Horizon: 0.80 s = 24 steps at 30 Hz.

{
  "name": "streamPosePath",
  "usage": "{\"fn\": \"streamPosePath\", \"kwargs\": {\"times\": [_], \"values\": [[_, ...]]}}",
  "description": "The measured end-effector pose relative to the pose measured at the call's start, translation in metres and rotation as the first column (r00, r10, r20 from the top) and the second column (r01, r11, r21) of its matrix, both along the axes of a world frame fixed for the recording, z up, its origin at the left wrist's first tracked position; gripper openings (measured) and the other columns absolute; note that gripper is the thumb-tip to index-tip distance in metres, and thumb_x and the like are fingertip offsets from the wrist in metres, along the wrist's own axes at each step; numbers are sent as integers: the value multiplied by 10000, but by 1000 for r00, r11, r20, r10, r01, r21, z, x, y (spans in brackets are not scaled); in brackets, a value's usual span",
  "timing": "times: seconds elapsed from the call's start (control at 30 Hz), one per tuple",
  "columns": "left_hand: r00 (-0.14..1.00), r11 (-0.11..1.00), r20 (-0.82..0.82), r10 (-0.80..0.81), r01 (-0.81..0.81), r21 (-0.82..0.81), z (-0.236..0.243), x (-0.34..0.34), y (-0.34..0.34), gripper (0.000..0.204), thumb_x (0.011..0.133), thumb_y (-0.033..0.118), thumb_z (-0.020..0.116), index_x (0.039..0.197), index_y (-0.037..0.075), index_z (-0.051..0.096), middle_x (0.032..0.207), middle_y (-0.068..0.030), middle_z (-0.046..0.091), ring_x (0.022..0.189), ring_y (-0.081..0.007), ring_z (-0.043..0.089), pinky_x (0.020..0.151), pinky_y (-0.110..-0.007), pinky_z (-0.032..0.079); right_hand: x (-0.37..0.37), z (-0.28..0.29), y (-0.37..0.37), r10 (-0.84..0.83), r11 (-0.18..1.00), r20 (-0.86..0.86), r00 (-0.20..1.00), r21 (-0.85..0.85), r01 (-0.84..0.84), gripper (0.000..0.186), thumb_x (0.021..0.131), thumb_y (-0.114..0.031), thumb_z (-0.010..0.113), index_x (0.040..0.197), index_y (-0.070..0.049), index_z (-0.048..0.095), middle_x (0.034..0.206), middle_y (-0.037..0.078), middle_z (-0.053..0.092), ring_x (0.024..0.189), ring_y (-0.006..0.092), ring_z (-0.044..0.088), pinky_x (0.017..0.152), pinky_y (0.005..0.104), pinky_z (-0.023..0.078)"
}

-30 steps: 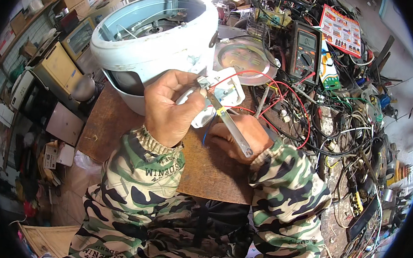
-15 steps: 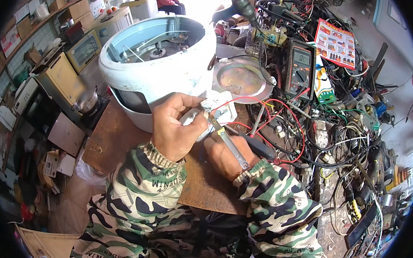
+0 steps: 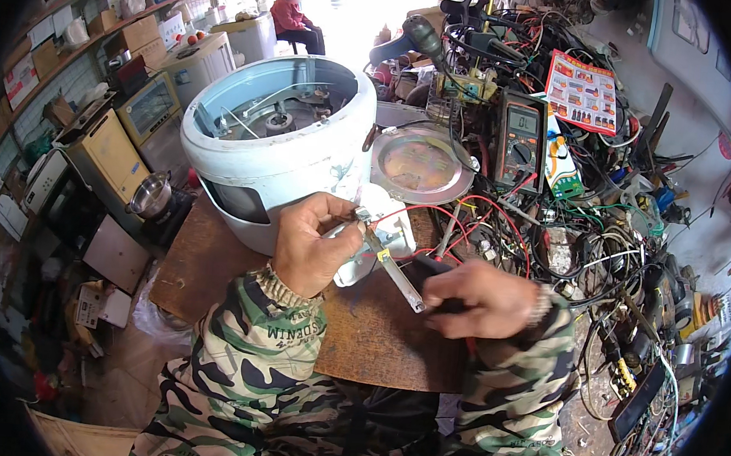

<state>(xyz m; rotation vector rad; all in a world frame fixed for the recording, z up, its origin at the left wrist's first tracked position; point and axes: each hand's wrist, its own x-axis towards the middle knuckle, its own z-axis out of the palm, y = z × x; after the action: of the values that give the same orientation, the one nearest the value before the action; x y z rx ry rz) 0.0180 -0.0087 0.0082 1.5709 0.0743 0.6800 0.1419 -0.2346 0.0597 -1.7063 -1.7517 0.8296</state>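
One pale blue rice cooker shell [image 3: 273, 150] lies upside down at the far left of the brown table [image 3: 211, 259], its open underside showing metal parts and wiring. Just right of it, touching its wall, sits one white plastic part [image 3: 377, 237] with red wires running off it.

The left hand [image 3: 312, 243] is closed in a pinch, thumb and fingers gripping a small metal piece at the top of the white plastic part, right against the cooker wall. The right hand [image 3: 483, 300] is closed around the dark handle of one long metal tool [image 3: 393, 264], probably a screwdriver or probe; its shaft slants up and left so that the tip meets the spot the left hand pinches. Both forearms wear camouflage sleeves.

Just beyond the white part lies one round metal plate [image 3: 421, 160], flat on the table. Right of the plate stands one multimeter [image 3: 520, 141] with an orange rim, and behind it one printed colour sheet [image 3: 580, 90]. The right half of the table is buried in a tangle of cables [image 3: 602, 244], too many to count. At far left, one person in a red top [image 3: 300, 16] sits well apart.
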Motion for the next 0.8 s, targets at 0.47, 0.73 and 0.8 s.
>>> {"fn": "streamPosePath", "kwargs": {"times": [0.47,0.73,0.8], "values": [[996,1000,-90,3,-2,9,0,2,-11,249,781,52,703,965,-103,638,897,-123,702,815,-123,651,743,-269,534,-20,-24,58,-600,588,82,796,719,369,124,864,-84,685,938,1,634,848,153,591,840,370,575,728,432,466],[997,1000,-77,-10,11,17,-5,5,-13,204,805,33,683,962,-87,632,908,-113,698,806,-105,642,731,-255,536,-20,-41,60,-511,632,-341,789,474,614,148,877,-79,704,974,17,646,845,145,633,754,249,639,678,345,505],[998,1000,-61,-18,19,25,-6,6,-13,200,805,33,683,958,-86,634,904,-115,700,803,-106,644,728,-256,538,-18,-46,62,-534,621,-270,802,519,588,142,877,-78,703,966,18,647,837,141,631,751,238,635,674,346,504]]}}
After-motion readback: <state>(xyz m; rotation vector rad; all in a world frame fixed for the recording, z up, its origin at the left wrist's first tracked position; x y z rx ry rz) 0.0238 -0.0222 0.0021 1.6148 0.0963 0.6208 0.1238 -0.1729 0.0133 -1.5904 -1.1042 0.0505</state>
